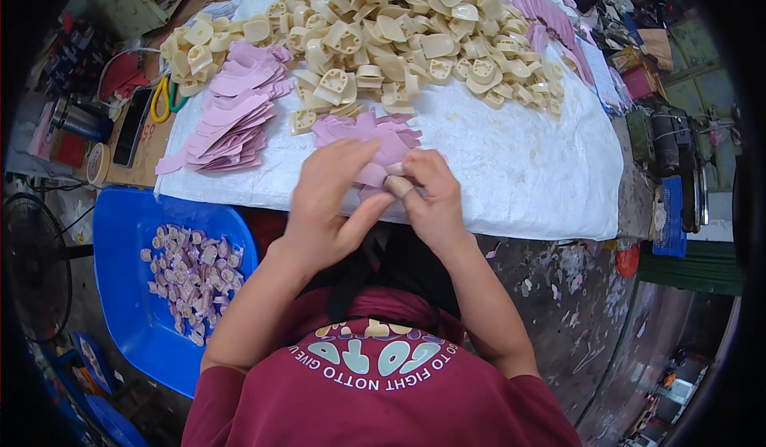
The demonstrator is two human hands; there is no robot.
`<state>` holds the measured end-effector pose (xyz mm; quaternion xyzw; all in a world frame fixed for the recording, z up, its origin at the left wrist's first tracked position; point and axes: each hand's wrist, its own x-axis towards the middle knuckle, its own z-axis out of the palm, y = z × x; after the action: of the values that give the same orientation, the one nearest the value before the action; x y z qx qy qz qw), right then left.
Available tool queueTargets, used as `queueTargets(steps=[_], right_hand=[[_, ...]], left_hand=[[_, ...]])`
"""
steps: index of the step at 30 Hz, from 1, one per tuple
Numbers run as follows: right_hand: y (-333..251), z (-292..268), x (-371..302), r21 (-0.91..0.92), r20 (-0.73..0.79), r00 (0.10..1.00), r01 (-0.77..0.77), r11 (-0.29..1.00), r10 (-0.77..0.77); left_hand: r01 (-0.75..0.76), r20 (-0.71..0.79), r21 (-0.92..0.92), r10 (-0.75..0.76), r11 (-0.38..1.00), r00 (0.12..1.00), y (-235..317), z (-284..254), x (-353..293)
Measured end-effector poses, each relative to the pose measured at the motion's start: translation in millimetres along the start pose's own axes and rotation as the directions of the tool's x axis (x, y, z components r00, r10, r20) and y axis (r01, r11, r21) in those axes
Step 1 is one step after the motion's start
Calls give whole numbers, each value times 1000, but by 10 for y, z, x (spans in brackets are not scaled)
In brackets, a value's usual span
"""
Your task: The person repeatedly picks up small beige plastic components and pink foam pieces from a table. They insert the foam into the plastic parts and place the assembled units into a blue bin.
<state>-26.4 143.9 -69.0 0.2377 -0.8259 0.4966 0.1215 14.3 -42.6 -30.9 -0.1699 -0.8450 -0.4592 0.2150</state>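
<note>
Landmark: the beige pile (pixel 399 40) of moulded pieces. Against its left flank a pink stack (pixel 231 120) is leaning in a fan; a brushing forearm could be sending sheets over the edge into the blue basin (pixel 120 244), which is sitting low, to the near left of the pile. Directly on the pile's near side, the left hand (pixel 323 200) is arching over a small pink heap (pixel 391 140), fingers together, thumb pointing at the other hand; cannot tell whether it is gripping anything. Just right of it, the right hand (pixel 435 200) is bringing thumb and forefinger together in a pinch at the heap's near edge; something pale is showing there, fingertip covering or small part unclear. Judged risks: overlapping sheets could be lifting doubled, and loose pieces could be rolling down onto the heap if bumped. Under the pile, a creased white sheet (pixel 511 180) is covering the counter (pixel 634 196). Room, left of the pile: a fan (pixel 36 267) is standing and a phone (pixel 132 128) is lying on cardboard. Right of it, a dark machine (pixel 669 140) is standing; near right, scraps are littering the floor (pixel 558 311).
</note>
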Motion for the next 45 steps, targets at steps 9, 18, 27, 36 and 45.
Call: queueTargets(steps=[9, 18, 27, 36, 45], right_hand=[[253, -695, -84, 182, -371, 900, -172, 968, 229], [351, -696, 804, -289, -205, 938, 216, 933, -281], [1507, -1127, 1669, -750, -210, 977, -139, 646, -34], [940, -858, 520, -497, -266, 959, -220, 839, 94], [804, -992, 76, -271, -178, 971, -206, 940, 161]], left_hand=[[-188, 72, 286, 174, 940, 982, -251, 96, 25], [368, -37, -462, -432, 807, 901, -55, 236, 327], [364, -78, -754, -625, 546, 776, 154, 43, 433], [278, 146, -954, -640, 110, 755, 133, 154, 404], [582, 487, -809, -463, 81, 741, 300, 1244, 913]])
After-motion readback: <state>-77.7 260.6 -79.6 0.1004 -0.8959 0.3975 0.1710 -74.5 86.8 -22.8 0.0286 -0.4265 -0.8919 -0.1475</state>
